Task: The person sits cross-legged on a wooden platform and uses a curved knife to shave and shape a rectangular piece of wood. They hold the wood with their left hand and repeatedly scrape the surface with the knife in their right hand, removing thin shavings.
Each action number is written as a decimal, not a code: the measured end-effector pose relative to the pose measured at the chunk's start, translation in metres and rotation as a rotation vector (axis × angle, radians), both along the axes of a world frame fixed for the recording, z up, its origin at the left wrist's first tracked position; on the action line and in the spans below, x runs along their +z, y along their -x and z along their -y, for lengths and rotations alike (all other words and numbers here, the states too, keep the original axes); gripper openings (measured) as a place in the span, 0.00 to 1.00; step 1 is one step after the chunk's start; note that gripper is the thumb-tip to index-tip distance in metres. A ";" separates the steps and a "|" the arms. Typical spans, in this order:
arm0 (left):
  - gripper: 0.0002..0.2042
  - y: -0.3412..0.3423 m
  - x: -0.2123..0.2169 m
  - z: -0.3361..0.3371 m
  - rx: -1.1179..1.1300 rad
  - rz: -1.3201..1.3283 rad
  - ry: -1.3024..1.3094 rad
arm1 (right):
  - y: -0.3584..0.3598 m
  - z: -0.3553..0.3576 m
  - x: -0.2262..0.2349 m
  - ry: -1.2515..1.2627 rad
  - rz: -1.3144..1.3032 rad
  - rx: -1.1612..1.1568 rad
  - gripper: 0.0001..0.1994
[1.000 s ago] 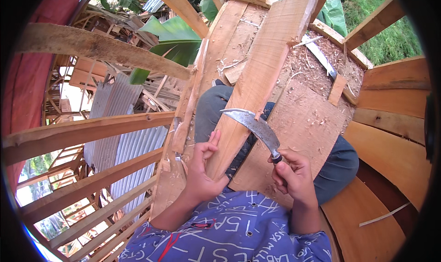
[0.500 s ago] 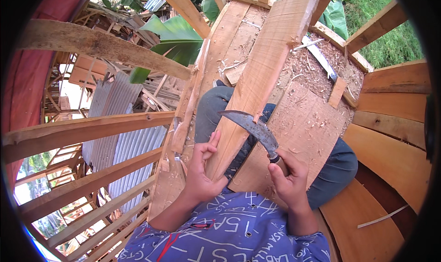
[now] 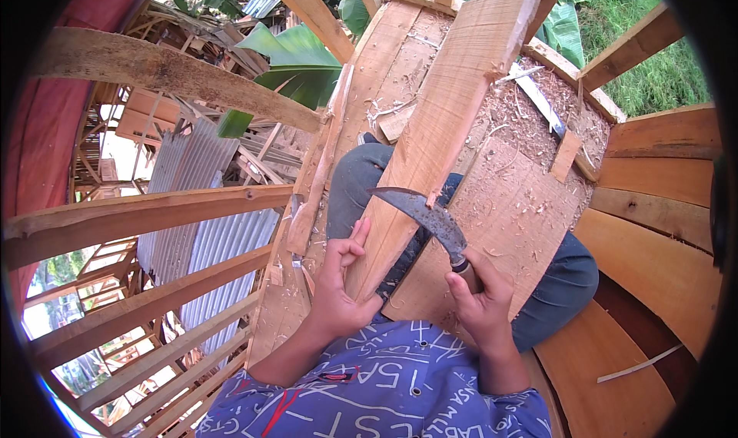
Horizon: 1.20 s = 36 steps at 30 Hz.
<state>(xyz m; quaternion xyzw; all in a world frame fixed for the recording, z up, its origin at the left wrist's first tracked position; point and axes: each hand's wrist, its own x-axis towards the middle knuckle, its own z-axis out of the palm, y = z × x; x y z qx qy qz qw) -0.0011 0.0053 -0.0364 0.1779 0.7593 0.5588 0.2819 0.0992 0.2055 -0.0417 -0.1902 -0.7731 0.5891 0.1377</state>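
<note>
Where sawdust covers the plank floor (image 3: 530, 200), an open timber frame surrounds. Left hand (image 3: 338, 284) grips the board (image 3: 438, 131), long axis running away up-right. Right hand (image 3: 480, 300) clenches the curved knife (image 3: 423, 211), tip pointing left.

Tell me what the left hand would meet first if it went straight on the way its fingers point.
Probably only more of the plank: the left hand already grips its left edge, fingers pointing up along it. Depth is unclear.
</note>
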 end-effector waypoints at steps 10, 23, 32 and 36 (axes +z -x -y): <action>0.26 -0.004 0.003 -0.004 -0.043 -0.136 0.108 | 0.016 -0.023 0.002 -0.034 -0.010 -0.262 0.16; 0.27 0.001 0.006 -0.001 0.044 -0.052 0.084 | -0.004 -0.014 0.011 0.497 0.237 0.170 0.14; 0.27 0.001 0.002 0.001 -0.007 -0.036 0.023 | -0.004 -0.024 0.011 0.511 0.255 0.249 0.14; 0.26 0.008 0.009 0.002 -0.011 0.015 0.041 | -0.003 -0.042 0.015 0.438 0.198 0.356 0.14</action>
